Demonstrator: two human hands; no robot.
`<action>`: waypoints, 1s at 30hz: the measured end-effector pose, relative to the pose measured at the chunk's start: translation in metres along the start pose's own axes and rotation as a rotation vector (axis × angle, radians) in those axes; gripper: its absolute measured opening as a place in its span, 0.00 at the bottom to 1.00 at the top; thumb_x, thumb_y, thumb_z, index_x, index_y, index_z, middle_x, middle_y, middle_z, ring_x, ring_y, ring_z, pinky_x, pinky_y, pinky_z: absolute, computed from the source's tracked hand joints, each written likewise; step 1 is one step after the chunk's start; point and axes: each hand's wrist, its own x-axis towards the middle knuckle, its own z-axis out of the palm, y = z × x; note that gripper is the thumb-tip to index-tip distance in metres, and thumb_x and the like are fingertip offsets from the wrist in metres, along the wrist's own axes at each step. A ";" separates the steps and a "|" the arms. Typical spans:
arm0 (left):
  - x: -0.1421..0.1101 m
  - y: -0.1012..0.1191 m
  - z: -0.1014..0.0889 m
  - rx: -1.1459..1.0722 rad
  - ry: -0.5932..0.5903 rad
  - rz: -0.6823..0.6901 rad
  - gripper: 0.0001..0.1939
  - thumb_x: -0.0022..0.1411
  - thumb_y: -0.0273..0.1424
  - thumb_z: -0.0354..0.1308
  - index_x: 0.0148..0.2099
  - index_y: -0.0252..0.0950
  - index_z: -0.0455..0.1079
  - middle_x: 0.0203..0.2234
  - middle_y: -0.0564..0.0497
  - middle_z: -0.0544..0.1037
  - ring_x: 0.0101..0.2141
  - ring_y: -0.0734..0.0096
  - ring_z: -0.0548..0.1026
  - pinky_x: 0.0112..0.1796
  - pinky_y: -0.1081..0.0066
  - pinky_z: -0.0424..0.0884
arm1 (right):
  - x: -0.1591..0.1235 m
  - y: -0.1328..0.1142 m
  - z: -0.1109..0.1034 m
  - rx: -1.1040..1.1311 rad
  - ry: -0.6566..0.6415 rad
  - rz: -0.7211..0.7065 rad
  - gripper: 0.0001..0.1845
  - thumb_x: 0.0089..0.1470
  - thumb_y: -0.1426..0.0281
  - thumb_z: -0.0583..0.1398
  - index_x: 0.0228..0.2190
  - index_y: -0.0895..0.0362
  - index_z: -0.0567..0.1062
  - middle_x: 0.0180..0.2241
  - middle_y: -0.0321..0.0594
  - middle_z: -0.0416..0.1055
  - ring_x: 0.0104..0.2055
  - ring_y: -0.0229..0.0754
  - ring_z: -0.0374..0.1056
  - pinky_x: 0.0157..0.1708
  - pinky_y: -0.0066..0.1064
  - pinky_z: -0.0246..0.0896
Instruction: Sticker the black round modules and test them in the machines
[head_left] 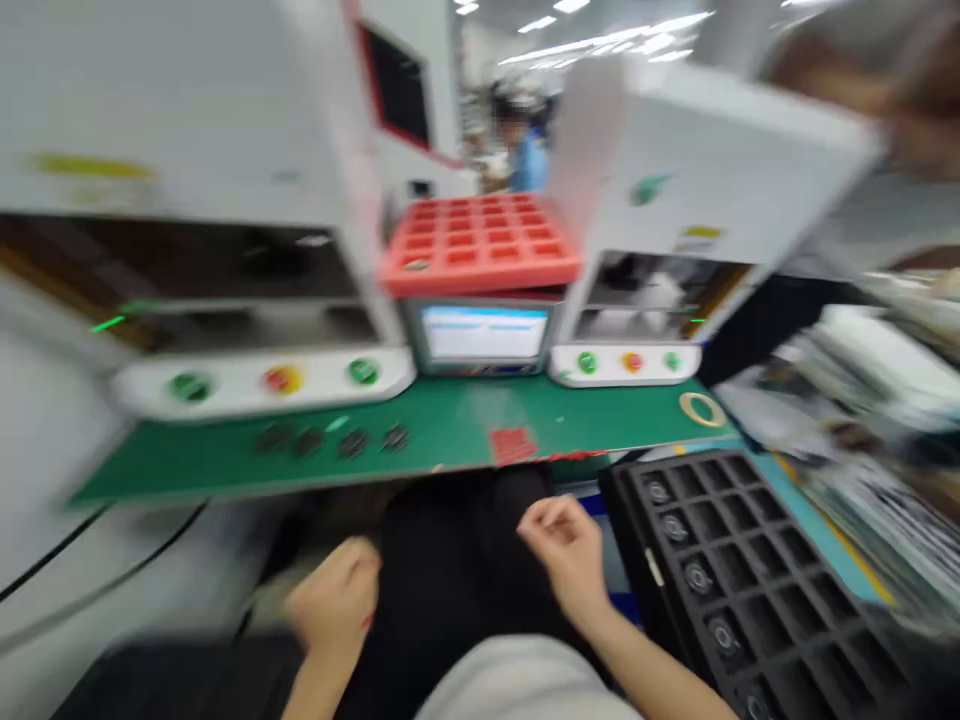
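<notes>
My left hand (337, 597) is closed in a fist over my lap, blurred, and whatever it may hold is hidden. My right hand (568, 553) has its fingers curled in towards the thumb, and I see nothing between them. It is beside the left edge of a black compartment tray (651, 568), not visibly touching it. Small round dark parts (697, 577) sit in the tray's left column. Several small dark parts (353, 443) lie in a row on the green bench top (450, 420), beyond my left hand.
White machines with button panels (281, 381) (630, 362) flank a small lit screen (484, 333). A red compartment tray (480, 272) rests above it. A yellowish ring (702, 409) lies at the bench's right end. Stacked material (885, 400) stands at right. Another person (529, 160) is behind.
</notes>
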 end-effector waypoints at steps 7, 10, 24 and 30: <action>-0.173 -0.065 0.012 0.494 -0.185 -0.474 0.11 0.56 0.21 0.52 0.37 0.35 0.74 0.35 0.45 0.78 0.39 0.62 0.75 0.42 0.65 0.71 | 0.011 0.043 -0.021 0.101 -0.050 0.241 0.17 0.39 0.77 0.71 0.23 0.56 0.66 0.26 0.30 0.75 0.30 0.32 0.70 0.36 0.25 0.65; -0.236 -0.068 -0.005 0.652 -0.190 -0.607 0.20 0.57 0.28 0.57 0.53 0.28 0.69 0.53 0.32 0.70 0.54 0.46 0.69 0.53 0.52 0.65 | 0.000 0.058 -0.016 0.128 -0.092 0.337 0.17 0.37 0.76 0.71 0.22 0.56 0.67 0.25 0.32 0.74 0.29 0.33 0.70 0.33 0.27 0.66; -0.244 -0.122 -0.031 0.983 -0.249 -0.741 0.23 0.63 0.40 0.54 0.53 0.27 0.65 0.47 0.33 0.69 0.51 0.47 0.68 0.49 0.54 0.69 | -0.025 0.100 -0.056 0.192 -0.095 0.466 0.13 0.41 0.80 0.68 0.22 0.55 0.69 0.26 0.32 0.73 0.28 0.33 0.68 0.26 0.25 0.66; -0.229 -0.121 -0.018 1.002 -0.371 -0.642 0.24 0.65 0.32 0.51 0.63 0.45 0.64 0.66 0.40 0.53 0.53 0.46 0.67 0.41 0.54 0.74 | -0.033 0.116 -0.068 0.192 -0.117 0.445 0.14 0.45 0.77 0.70 0.24 0.53 0.70 0.26 0.33 0.71 0.29 0.36 0.69 0.27 0.28 0.67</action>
